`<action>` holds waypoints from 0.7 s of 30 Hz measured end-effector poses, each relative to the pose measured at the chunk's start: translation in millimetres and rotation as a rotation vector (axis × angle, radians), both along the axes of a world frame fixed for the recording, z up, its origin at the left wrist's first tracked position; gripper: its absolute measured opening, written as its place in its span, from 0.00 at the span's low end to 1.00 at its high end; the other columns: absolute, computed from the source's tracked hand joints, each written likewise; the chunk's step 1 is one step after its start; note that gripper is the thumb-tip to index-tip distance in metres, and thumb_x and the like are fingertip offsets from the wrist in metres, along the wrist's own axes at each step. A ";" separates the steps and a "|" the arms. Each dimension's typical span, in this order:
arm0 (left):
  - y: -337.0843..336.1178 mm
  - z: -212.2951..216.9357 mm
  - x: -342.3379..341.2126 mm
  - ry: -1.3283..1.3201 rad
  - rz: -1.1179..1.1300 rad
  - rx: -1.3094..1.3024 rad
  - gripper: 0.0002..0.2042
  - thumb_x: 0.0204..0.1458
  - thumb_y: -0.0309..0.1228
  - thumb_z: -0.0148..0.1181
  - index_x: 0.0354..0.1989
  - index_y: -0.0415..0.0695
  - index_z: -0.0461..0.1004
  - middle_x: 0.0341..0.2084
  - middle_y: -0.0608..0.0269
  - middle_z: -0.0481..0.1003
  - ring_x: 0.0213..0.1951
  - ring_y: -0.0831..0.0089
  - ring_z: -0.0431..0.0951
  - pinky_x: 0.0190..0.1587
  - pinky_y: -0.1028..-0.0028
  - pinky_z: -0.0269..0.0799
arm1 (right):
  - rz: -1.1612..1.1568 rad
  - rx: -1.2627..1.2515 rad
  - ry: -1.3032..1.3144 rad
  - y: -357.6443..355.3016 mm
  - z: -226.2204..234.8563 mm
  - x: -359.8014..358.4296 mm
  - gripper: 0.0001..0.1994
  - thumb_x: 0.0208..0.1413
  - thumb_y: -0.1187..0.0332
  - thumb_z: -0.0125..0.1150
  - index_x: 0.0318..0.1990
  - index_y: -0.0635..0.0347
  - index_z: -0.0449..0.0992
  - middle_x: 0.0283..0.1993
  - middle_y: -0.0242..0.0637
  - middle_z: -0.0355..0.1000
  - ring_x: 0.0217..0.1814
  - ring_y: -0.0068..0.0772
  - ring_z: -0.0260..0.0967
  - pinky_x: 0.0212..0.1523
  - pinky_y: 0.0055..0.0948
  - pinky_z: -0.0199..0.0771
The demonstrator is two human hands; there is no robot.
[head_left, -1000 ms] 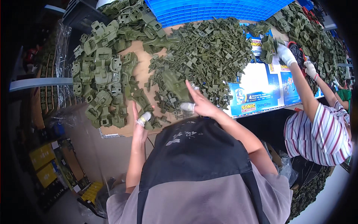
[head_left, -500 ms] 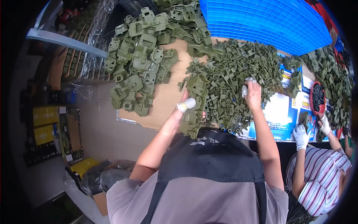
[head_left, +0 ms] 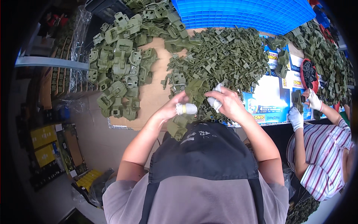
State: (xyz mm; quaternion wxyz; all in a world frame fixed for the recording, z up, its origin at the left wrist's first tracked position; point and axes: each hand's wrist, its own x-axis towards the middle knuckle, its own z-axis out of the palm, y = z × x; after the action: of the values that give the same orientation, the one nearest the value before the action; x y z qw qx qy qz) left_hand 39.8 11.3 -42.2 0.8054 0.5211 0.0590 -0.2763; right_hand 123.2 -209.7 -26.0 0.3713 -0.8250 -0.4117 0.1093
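Note:
My left hand (head_left: 168, 109), its thumb wrapped in white, grips a long olive-green plastic toy vehicle body (head_left: 176, 127) over the front edge of the table. My right hand (head_left: 230, 104) is closed at the upper right end of that body, with white wraps on its fingertips. Whatever small part those fingers may pinch cannot be made out. Just beyond both hands spreads a heap of small green plastic parts (head_left: 223, 52). To the left lies a pile of larger green vehicle bodies (head_left: 123, 56).
A blue plastic crate (head_left: 242, 15) stands at the back. On the right, a co-worker's white-gloved hands (head_left: 295, 118) handle a green part beside a red basket (head_left: 308, 74) of black pieces. Bare cardboard (head_left: 154, 86) shows between the piles. A metal bar (head_left: 52, 62) juts in at left.
My right hand has come back from the small-parts heap to the vehicle body in my left hand. The view has shifted somewhat. The co-worker's hand has left the basket's lower side for a green part.

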 end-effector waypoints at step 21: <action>-15.6 3.9 -15.2 -0.188 -0.075 0.304 0.34 0.43 0.19 0.62 0.59 0.43 0.53 0.44 0.59 0.68 0.42 0.72 0.74 0.39 0.77 0.74 | 0.041 0.238 0.281 -7.9 -22.8 -9.5 0.17 0.38 0.82 0.51 0.39 0.59 0.70 0.36 0.45 0.73 0.39 0.50 0.71 0.38 0.38 0.71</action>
State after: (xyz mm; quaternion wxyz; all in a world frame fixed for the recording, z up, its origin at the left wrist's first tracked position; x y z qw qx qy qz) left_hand 24.6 -4.3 -38.3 0.7084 0.6622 0.0049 -0.2441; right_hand 113.7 -217.6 -48.9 0.5179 -0.7433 -0.3827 0.1815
